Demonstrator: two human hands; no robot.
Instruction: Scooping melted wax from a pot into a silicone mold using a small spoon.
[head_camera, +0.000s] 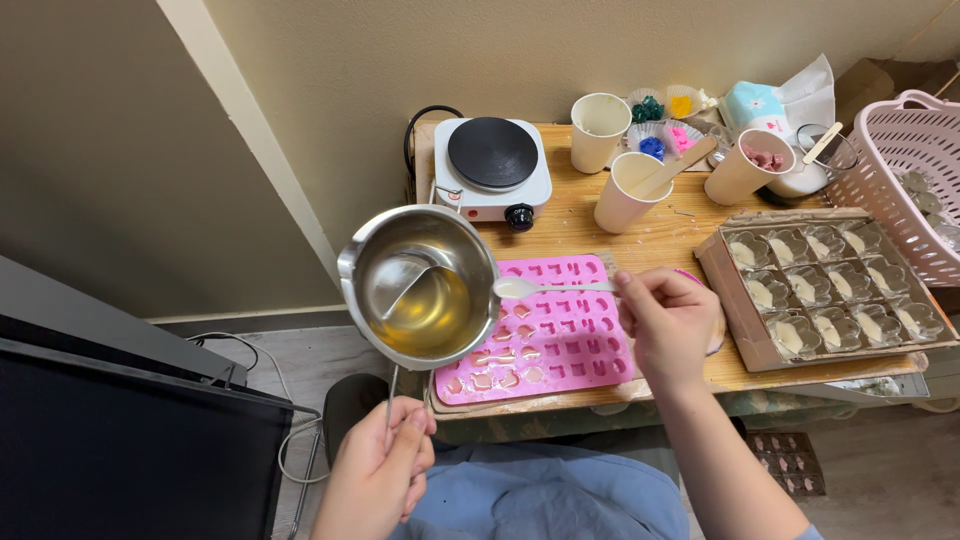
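A person's left hand (380, 455) grips the thin handle of a small steel pouring pot (420, 283) holding clear yellowish liquid, tilted over the table's (570, 225) front left corner. The right hand (668, 322) pinches a white spoon (545, 287) whose bowl sits at the pot's rim, above a pink silicone mould (545, 330) at the front edge. A white hotplate (492, 165) stands at the back left corner.

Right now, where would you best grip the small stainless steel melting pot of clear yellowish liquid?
By its thin wire handle, from below at the near side, as the left hand does. The small stainless steel melting pot is tilted and open-topped, so a grip on the rim risks the liquid; the handle sticks out toward the person.
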